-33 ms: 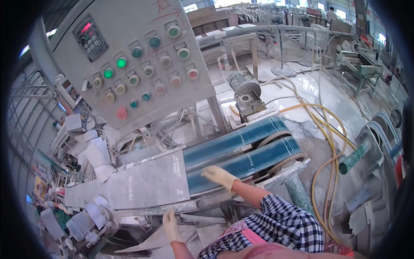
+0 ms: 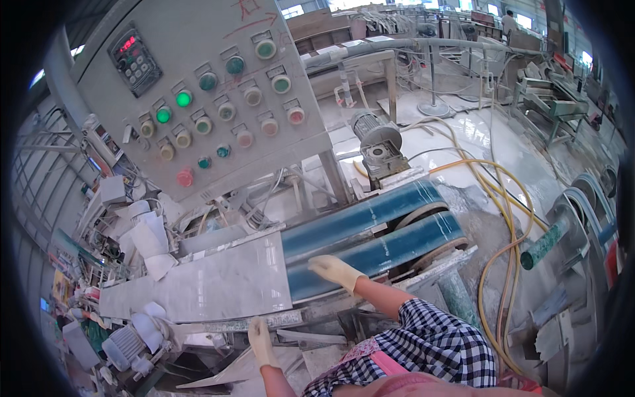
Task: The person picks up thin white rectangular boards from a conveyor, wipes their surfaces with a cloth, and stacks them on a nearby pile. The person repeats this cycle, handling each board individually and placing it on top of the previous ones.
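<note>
Slab (image 2: pixel 205 278), pale grey, flat and glossy, lies left of the right hand and just beyond the left hand, its right end meeting two blue belts (image 2: pixel 364 215) that run on to the right. Its long axis goes left to right, tipping slightly away from the person toward the right, in line with the belts. The right hand (image 2: pixel 336 271), gloved in cream, is over the nearer belt, fingers together, loosely extended and pointing left at that short end, with a strip of belt between; nothing shows in its grasp. The left hand (image 2: pixel 261 341), gloved alike, is at the rail (image 2: pixel 284 319) along the long near edge and looks the closer one. Its fingers point up and away; whether they pinch or merely touch anything cannot be told.
</note>
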`<state>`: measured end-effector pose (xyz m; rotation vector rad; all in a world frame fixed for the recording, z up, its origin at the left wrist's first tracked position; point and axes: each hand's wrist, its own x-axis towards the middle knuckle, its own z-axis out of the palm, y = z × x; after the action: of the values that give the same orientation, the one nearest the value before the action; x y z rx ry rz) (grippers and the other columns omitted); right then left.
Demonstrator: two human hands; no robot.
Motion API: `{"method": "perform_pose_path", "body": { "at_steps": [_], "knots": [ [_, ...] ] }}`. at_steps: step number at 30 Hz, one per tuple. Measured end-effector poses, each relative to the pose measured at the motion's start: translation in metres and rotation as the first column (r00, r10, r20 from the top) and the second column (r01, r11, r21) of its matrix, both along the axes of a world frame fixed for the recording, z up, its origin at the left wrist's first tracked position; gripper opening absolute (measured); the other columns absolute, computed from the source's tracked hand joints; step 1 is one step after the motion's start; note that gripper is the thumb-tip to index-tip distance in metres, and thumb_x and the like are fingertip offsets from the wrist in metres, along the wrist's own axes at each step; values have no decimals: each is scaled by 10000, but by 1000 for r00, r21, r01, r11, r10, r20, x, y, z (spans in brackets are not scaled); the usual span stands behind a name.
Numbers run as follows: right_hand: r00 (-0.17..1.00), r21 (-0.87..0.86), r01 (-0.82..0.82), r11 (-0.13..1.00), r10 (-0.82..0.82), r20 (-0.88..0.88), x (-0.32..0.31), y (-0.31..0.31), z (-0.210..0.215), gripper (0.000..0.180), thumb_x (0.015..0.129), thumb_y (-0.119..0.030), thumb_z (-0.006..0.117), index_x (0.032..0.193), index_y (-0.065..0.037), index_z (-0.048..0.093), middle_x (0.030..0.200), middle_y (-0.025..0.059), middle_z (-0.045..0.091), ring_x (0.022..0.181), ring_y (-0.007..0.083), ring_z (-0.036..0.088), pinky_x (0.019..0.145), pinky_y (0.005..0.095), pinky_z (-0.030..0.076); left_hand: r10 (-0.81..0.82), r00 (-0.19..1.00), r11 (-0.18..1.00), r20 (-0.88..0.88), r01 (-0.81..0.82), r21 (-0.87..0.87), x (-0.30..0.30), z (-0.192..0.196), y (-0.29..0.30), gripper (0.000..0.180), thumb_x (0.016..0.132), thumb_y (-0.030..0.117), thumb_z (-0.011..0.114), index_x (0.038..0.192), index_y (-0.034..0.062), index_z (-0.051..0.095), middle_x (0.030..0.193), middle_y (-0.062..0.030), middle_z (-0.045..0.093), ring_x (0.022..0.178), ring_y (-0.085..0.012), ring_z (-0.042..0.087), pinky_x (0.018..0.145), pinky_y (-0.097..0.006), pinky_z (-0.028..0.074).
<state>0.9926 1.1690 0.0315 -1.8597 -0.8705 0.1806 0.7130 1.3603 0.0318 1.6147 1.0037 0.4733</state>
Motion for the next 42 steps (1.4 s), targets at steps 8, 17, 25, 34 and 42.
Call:
{"method": "perform_pose_path", "body": {
  "at_steps": [8,17,25,34,42],
  "knots": [
    [988,-409,-138,902,152,3,11,15,-18,405,915,-346,603,1180,-48,672,1145,177,695,1056,380,646,930,452,513,-56,833,733,-550,409,544,72,-29,45,666,859,382,650,1388,-5,526,1404,-250,527,1316,-430,471,1094,-487,390],
    [966,-525,-90,846,203,161,13,23,-4,362,878,-309,607,1110,-36,650,979,213,695,952,397,656,856,508,504,-133,694,603,-708,623,498,79,-32,43,613,851,425,635,1296,9,563,1266,-254,552,1228,-403,504,1009,-495,435],
    [934,-589,-65,806,258,249,27,123,-17,465,823,-286,648,1219,-52,585,840,150,712,823,397,678,808,525,501,-162,635,599,-755,672,436,89,-9,48,515,875,408,616,1240,45,617,1121,-212,625,1129,-400,571,902,-503,497],
    [969,-635,-87,768,213,124,33,166,-13,354,812,-215,622,1112,-33,670,886,220,720,829,377,720,713,447,571,-208,781,618,-589,571,540,77,-20,60,405,927,396,564,1153,72,653,1125,-165,653,1066,-376,620,878,-492,496],
    [992,-640,-97,762,25,-121,22,157,10,460,833,-158,578,1251,15,499,988,227,715,884,351,729,747,470,560,-217,846,687,-487,487,539,65,-13,66,359,959,367,532,1167,108,668,1117,-170,664,986,-406,650,825,-507,510]
  ]
}}
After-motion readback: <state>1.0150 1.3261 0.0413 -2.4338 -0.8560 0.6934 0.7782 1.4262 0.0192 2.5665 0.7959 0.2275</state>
